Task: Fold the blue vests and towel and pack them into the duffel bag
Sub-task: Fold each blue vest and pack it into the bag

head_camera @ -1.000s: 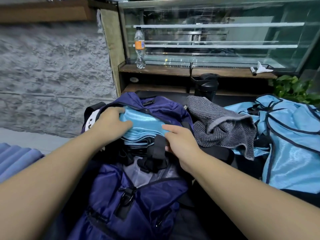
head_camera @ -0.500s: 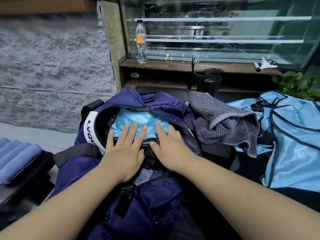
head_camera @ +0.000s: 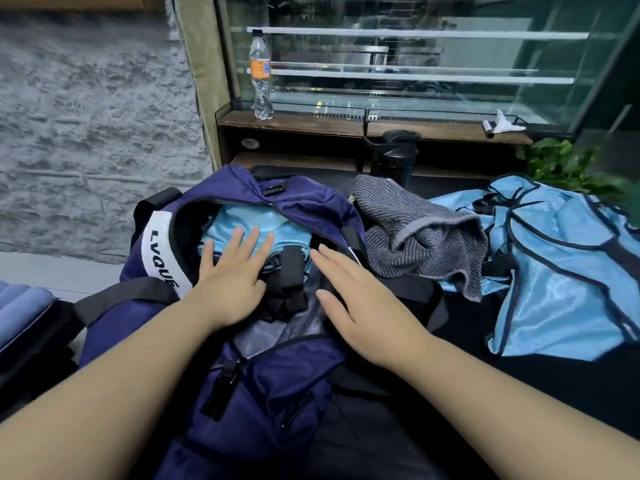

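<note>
We found the folded light-blue satin vest [head_camera: 249,223] inside the open navy nylon duffel bag [head_camera: 277,386]. Left hand [head_camera: 232,282] lay flat on it, fingers [head_camera: 254,242] straight and spread. Right hand [head_camera: 360,317] hovered open at the bag's right rim. Right of the bag: crumpled grey ribbed towel [head_camera: 415,237], then unfolded blue vests [head_camera: 561,271]. A black strap buckle [head_camera: 291,282] crossed the bag's mouth.
</note>
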{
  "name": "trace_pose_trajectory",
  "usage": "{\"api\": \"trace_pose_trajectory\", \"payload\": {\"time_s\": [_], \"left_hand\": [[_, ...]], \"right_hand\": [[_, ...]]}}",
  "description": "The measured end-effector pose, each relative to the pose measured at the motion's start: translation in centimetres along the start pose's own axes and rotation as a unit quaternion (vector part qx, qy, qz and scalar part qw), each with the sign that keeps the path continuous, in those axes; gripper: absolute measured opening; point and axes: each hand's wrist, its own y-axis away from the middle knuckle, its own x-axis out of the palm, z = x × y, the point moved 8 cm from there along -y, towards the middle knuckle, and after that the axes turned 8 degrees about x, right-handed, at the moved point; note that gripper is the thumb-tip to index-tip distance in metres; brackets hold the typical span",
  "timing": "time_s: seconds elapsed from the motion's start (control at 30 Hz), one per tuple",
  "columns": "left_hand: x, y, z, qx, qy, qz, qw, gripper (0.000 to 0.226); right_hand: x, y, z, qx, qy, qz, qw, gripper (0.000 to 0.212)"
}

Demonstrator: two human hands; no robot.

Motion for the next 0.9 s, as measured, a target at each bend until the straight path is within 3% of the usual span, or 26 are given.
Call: {"api": "trace_pose_trajectory", "payload": {"time_s": [0.07, 0.13, 0.23, 0.37, 0.47, 0.63, 0.7, 0.83, 0.9], "left_hand": [[-2.2, 0.9, -1.6, 0.026, 0.122, -0.132, 0.983, 0.075], [-4.0, 2.6, -3.7, 0.039, 0.21, -0.258, 0.942, 0.068], [-4.3, 3.8, -8.4, 0.075, 0.274, -0.323, 0.903, 0.064], [-2.7, 4.7, -16.0, 0.173, 0.284, -0.321, 0.887, 0.059], [0.3, 5.6, -20.4, 0.215, 0.29, -0.264, 0.894, 0.065], [4.5, 5.1, -21.2, 0.174, 0.313, -0.214, 0.909, 0.066], [5.1, 4.7, -20.3, 0.124, 0.339, -0.211, 0.908, 0.063], [5.2, 4.8, -20.3, 0.117, 0.326, -0.205, 0.915, 0.062], [5.4, 4.9, -20.3, 0.114, 0.323, -0.206, 0.916, 0.059]], "right_hand": [[-0.9, 1.4, -0.6, -0.032, 0.005, -0.032, 0.999, 0.052], [-1.7, 3.0, -1.8, -0.05, 0.007, -0.061, 0.997, 0.05], [-2.8, 5.5, -4.5, -0.051, 0.016, -0.085, 0.995, 0.046], [-5.1, 9.5, -9.3, -0.011, 0.039, -0.119, 0.992, 0.043], [-7.7, 12.9, -14.4, 0.065, 0.055, -0.162, 0.983, 0.041], [-13.6, 18.0, -23.4, 0.275, 0.096, -0.272, 0.917, 0.043], [-14.1, 18.1, -25.5, 0.331, 0.097, -0.259, 0.902, 0.044], [-11.8, 16.5, -26.9, 0.347, 0.178, -0.13, 0.912, 0.055], [-11.8, 16.8, -27.5, 0.369, 0.172, -0.128, 0.904, 0.045]]}}
